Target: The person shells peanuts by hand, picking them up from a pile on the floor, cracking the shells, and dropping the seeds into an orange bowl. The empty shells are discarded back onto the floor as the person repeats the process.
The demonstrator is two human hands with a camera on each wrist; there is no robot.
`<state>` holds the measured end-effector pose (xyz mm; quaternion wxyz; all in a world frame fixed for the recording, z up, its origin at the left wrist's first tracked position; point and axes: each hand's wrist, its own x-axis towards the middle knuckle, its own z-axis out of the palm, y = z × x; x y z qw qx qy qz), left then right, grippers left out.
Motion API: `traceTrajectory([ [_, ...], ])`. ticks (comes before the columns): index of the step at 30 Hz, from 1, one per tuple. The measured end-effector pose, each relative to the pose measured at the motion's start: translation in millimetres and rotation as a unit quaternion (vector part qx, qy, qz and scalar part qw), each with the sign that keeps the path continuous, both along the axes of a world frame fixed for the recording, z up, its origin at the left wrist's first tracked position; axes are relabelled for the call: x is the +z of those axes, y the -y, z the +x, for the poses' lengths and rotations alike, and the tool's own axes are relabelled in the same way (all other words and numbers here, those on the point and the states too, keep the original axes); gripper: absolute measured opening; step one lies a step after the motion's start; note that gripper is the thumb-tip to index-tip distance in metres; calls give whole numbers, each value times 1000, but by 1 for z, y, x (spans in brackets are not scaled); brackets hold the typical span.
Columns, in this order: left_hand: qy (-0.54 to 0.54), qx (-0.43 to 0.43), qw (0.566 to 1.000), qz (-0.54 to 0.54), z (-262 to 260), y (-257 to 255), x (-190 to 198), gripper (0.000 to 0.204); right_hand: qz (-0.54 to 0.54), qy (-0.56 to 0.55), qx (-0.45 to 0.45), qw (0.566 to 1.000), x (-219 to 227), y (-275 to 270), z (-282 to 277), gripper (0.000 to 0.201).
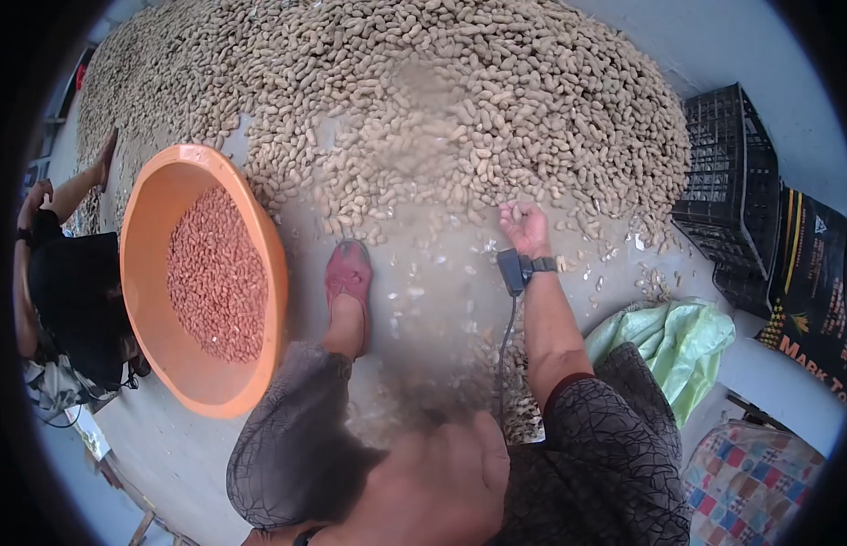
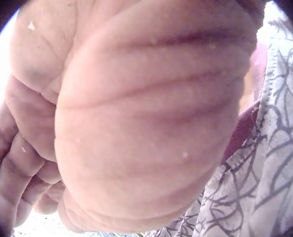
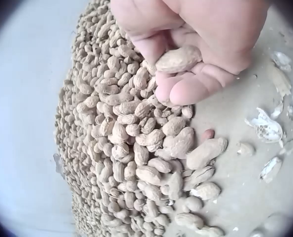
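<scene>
My right hand (image 1: 525, 229) is at the near edge of a big heap of unshelled peanuts (image 1: 551, 100). In the right wrist view its curled fingers hold one whole peanut (image 3: 178, 59) against the palm, above the heap (image 3: 122, 118). My left hand (image 1: 441, 482) is low in the head view, near my lap, blurred. The left wrist view shows the left hand's palm (image 2: 146, 123) very close, its fingers bent; whether they hold anything is hidden.
An orange basin (image 1: 267, 227) of red shelled kernels (image 1: 216, 273) stands left, beside another person (image 1: 73, 291). Empty shells (image 3: 267, 129) litter the floor. A green sack (image 1: 669, 346) and black crates (image 1: 725, 182) lie right. A red shoe (image 1: 349, 273) is near the basin.
</scene>
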<state>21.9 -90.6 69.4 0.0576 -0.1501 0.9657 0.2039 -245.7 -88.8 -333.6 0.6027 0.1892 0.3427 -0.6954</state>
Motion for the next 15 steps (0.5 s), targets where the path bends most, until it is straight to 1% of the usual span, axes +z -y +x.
traceTrajectory([
  [1, -4, 9, 1000, -7, 3, -1, -4, 31, 71, -111, 8, 991, -1, 1, 2, 18],
  [2, -8, 18, 1000, -13, 4, -1, -7, 30, 141, -221, 15, 965, 0, 2, 2, 17],
  [3, -7, 15, 1000, -11, 4, 0, -7, 30, 144, -220, 14, 965, 1, 2, 1, 17],
  [5, 7, 21, 1000, -11, 4, 4, -5, 30, 178, -345, 83, 918, 4, 4, -2, 18],
  [6, 7, 21, 1000, -11, 5, 5, -6, 30, 178, -345, 82, 918, -9, 7, -7, 18],
  [7, 9, 17, 1000, -12, 6, 6, -7, 31, 239, -465, 137, 841, -32, 10, -15, 24],
  [8, 11, 14, 1000, -13, 7, 6, -7, 32, 293, -572, 187, 743, -45, 11, -19, 30],
  [9, 11, 13, 1000, -14, 8, 6, -6, 32, 293, -572, 186, 743, -38, 14, -14, 30],
  [10, 19, 8, 999, -29, 9, 7, -5, 33, 344, -648, 204, 648, -25, 20, -5, 37],
  [11, 27, 3, 999, -44, 10, 8, -5, 33, 389, -713, 219, 541, -11, 27, 2, 45],
  [12, 26, 4, 999, -45, 11, 8, -6, 33, 388, -714, 218, 541, -4, 30, 5, 45],
  [14, 13, 6, 999, -43, 14, 8, -8, 34, 377, -698, 248, 555, 11, 33, 10, 53],
  [15, 12, 7, 999, -41, 15, 7, -9, 34, 377, -699, 249, 554, 19, 34, 14, 53],
])
